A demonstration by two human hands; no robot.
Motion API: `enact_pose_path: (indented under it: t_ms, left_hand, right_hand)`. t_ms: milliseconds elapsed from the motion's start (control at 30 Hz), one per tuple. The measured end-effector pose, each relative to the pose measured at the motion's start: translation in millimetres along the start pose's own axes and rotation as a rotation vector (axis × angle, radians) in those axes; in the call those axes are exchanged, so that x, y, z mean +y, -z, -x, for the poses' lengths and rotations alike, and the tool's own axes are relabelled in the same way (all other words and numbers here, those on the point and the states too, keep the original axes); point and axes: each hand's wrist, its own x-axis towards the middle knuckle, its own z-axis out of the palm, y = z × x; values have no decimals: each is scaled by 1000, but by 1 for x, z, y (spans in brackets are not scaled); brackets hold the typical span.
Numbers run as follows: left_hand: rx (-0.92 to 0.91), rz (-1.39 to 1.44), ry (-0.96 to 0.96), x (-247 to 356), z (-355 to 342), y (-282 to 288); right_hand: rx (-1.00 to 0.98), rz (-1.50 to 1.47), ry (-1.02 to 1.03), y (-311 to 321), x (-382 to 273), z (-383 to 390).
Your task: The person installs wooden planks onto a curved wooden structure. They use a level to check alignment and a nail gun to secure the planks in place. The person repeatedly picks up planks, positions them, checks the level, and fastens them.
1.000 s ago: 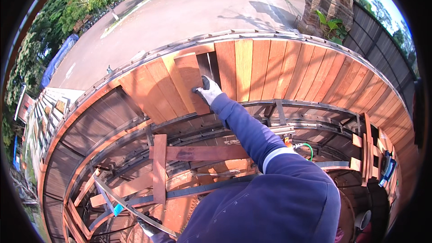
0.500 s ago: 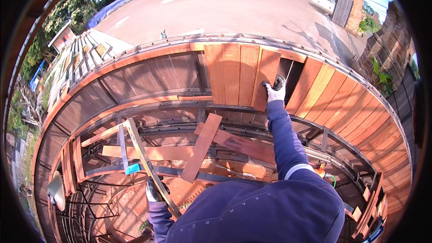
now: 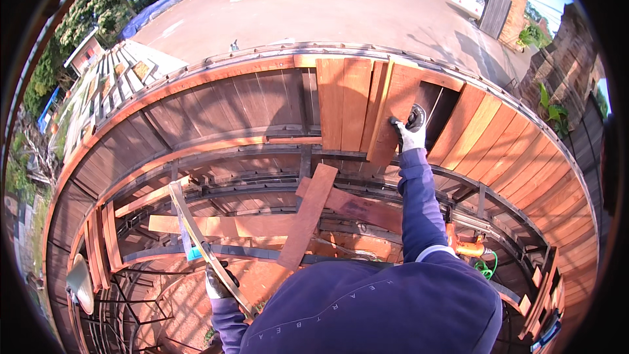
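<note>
My right hand [image 3: 411, 132], in a white glove with dark fingertips, is stretched forward and closed around the right edge of a reddish wooden board [image 3: 396, 108]. That board lies askew on the curved frame, its left edge raised and showing a lighter side. Right of it is a dark open gap [image 3: 440, 108] in the cladding. Low on the left, my gloved left hand [image 3: 221, 280] is wrapped around a long, narrow wooden strip [image 3: 204, 246] that slants up to the left. Behind the strip shows a thin pale piece with a turquoise end [image 3: 194, 253].
Fitted boards [image 3: 504, 134] cover the right side of the curve. Loose planks [image 3: 308, 216] lie crossed over the dark framing below. An orange power tool [image 3: 470, 248] with a green cord rests at right. A conical hat [image 3: 80, 283] is at far left.
The board under my right hand has shifted and tipped, its left edge now standing up. My left hand's strip has swung lower and left. The whole view has shifted slightly.
</note>
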Motion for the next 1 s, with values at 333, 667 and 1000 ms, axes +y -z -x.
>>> enact_pose_path:
  t_ms: [333,667,1000]
  left_hand:
    - [-34,6,-27,1,-18,-1]
    - [9,98,29,-7,-13,-7]
    - [-11,190,77,-19,-24,7]
  right_hand:
    - [334,446,183,-26,42,1]
    - [113,552,48,3,50,-20]
    - [-255,17,-170,-24,11,-2]
